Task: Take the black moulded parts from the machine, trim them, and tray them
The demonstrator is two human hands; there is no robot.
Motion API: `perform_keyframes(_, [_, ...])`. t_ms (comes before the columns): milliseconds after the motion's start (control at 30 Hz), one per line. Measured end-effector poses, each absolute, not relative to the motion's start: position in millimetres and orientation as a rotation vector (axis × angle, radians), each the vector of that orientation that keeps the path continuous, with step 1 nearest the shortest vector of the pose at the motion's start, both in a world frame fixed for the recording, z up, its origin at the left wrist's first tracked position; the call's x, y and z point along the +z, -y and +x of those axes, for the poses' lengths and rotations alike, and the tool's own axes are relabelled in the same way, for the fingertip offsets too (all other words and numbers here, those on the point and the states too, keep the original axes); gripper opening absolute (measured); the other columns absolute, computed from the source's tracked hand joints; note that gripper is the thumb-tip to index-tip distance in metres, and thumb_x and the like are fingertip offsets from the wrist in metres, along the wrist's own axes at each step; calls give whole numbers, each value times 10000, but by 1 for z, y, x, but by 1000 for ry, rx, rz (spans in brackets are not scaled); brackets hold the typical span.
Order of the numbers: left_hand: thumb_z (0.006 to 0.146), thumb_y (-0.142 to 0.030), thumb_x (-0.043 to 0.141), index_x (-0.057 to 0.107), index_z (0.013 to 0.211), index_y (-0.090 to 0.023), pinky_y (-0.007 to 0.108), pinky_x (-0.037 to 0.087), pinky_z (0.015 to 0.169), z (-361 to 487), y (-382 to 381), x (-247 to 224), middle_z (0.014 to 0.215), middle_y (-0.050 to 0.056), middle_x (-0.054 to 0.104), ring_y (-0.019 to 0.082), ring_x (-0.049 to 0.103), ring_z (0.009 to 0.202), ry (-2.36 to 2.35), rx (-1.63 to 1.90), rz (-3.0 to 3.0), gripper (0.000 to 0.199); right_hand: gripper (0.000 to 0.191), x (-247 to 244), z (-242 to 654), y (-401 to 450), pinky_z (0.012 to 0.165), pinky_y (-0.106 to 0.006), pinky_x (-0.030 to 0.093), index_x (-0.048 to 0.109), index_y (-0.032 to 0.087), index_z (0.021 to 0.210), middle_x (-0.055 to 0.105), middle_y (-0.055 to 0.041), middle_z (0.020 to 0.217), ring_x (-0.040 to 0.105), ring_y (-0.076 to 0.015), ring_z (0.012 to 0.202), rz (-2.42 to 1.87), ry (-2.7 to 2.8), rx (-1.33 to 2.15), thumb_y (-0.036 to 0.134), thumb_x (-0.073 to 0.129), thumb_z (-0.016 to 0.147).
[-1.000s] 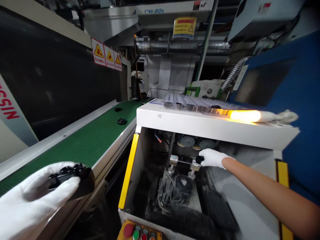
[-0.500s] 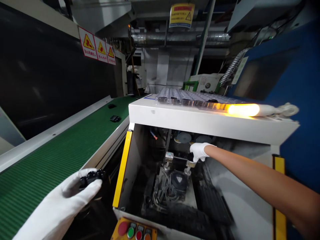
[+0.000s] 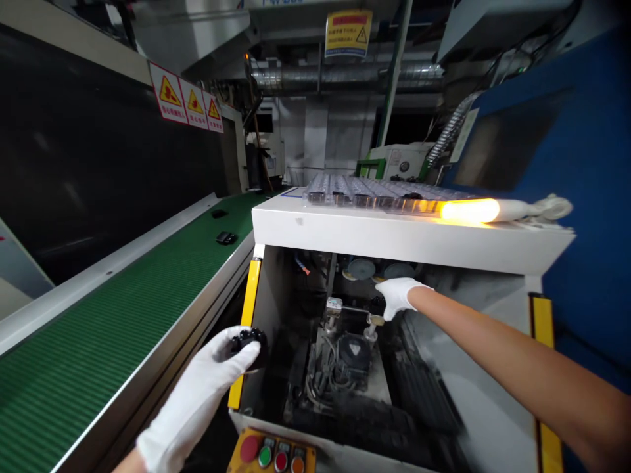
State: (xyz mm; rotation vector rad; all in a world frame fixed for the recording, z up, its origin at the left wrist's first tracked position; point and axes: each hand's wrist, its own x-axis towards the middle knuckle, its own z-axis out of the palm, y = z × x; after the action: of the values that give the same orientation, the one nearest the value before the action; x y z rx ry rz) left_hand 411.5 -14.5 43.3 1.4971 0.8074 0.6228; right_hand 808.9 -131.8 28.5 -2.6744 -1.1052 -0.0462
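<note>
White gloves cover both hands. My left hand (image 3: 231, 358) is closed round a glossy black part (image 3: 250, 340) at the left edge of the machine opening, by the yellow strip (image 3: 251, 289). Inside the opening, my right hand (image 3: 398, 297) is beside a small black part (image 3: 376, 305) above the right metal holder (image 3: 374, 320). Its fingers point left and look closed on that part, though the contact is partly hidden. A second metal holder (image 3: 334, 305) stands to the left, over a base with cables.
The green ribbed conveyor (image 3: 123, 309) at left carries two black parts (image 3: 227, 238). Clear trays (image 3: 365, 187) and a glowing lamp (image 3: 470, 211) lie on the white machine top (image 3: 394, 236). A button panel (image 3: 273, 453) is at the bottom.
My left hand has moved right and slightly up with the black part, toward the machine opening. My right hand stays near the right holder, its shape slightly changed. The view has shifted slightly.
</note>
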Motion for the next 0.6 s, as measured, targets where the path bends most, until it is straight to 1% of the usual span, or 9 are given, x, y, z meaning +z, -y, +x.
perform_keyframes(33, [698, -533, 726, 640, 1110, -200, 388, 529, 920, 420, 12, 38, 1067, 74, 708, 277, 644, 1048, -779, 628, 1486, 536, 646, 31, 800, 139, 738, -403, 495, 725, 181, 939, 733, -107, 860, 677, -297, 767, -2649, 1197, -68, 159, 865, 308])
perform_keyframes(67, [697, -525, 729, 648, 1083, -191, 388, 521, 928, 430, 10, 32, 1062, 75, 704, 270, 644, 1036, -749, 634, 1478, 517, 637, 32, 789, 146, 776, -407, 490, 704, 198, 1046, 723, -128, 984, 674, -305, 853, -2594, 1306, -103, 217, 847, 426])
perform_keyframes(100, [692, -514, 734, 652, 1063, -184, 386, 514, 932, 442, 6, 25, 1056, 76, 701, 261, 644, 1019, -721, 639, 1473, 504, 539, 31, 776, 151, 815, -411, 482, 680, 212, 1116, 702, -135, 1082, 664, -300, 925, -2504, 1390, -153, 282, 776, 591])
perform_keyframes(133, [686, -503, 740, 654, 1049, -177, 383, 510, 931, 456, 2, 17, 1047, 77, 698, 252, 644, 1001, -699, 649, 1469, 495, 403, 27, 763, 154, 851, -407, 474, 678, 223, 1121, 691, -124, 1123, 653, -283, 967, -2389, 1409, -170, 324, 667, 731])
perform_keyframes(200, [676, -476, 750, 653, 1037, -173, 372, 500, 928, 489, -7, 2, 1036, 75, 692, 234, 637, 983, -651, 677, 1477, 482, 299, 13, 736, 153, 904, -364, 463, 698, 234, 1067, 707, -80, 1093, 642, -231, 996, -2122, 1324, -24, 342, 523, 850])
perform_keyframes(300, [657, -422, 761, 653, 988, -170, 353, 477, 935, 546, -17, -16, 987, 58, 684, 208, 620, 959, -541, 714, 1536, 430, 301, -16, 712, 138, 803, -330, 502, 701, 221, 1021, 729, -48, 966, 653, -194, 852, -1812, 1119, 270, 380, 496, 868])
perform_keyframes(400, [643, -367, 767, 653, 926, -164, 339, 471, 917, 601, -24, -27, 919, 45, 676, 185, 612, 899, -412, 697, 1574, 367, 372, -43, 712, 119, 754, -335, 520, 670, 207, 1095, 722, -59, 987, 658, -198, 829, -1626, 914, 420, 449, 519, 855])
perform_keyframes(500, [614, -359, 794, 649, 878, -162, 330, 488, 866, 641, -29, -32, 870, 30, 663, 166, 603, 831, -327, 616, 1546, 360, 431, -63, 722, 107, 831, -365, 526, 651, 221, 1144, 705, -75, 1079, 661, -223, 929, -1529, 747, 393, 499, 548, 831])
perform_keyframes(600, [553, -391, 843, 652, 863, -159, 326, 508, 804, 663, -35, -37, 846, 24, 659, 159, 598, 782, -318, 534, 1508, 432, 433, -75, 730, 100, 941, -397, 499, 652, 232, 1149, 683, -79, 1158, 638, -242, 1035, -1489, 638, 326, 499, 566, 819])
